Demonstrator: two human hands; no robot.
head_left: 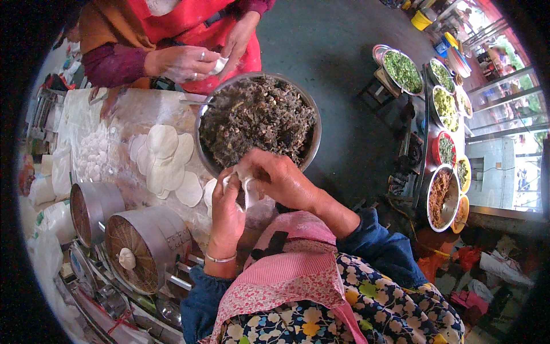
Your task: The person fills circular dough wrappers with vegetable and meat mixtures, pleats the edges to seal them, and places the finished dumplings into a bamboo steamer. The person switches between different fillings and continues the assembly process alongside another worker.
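Between my two hands is a white dough wrapper with dark filling showing in its fold. My left hand cradles it from the left, a silver bangle on the wrist. The fingers of my right hand pinch its upper edge. Just beyond my hands stands a large metal bowl heaped with dark chopped filling, a utensil handle sticking out over its left rim. Flat round dough wrappers lie overlapping on the floured table left of the bowl.
Across the table a person's hands work a small dough piece. Small dough lumps lie at far left. Nearer are two round metal steamers, one holding a bun. Bowls of chopped greens and brown shreds stand right.
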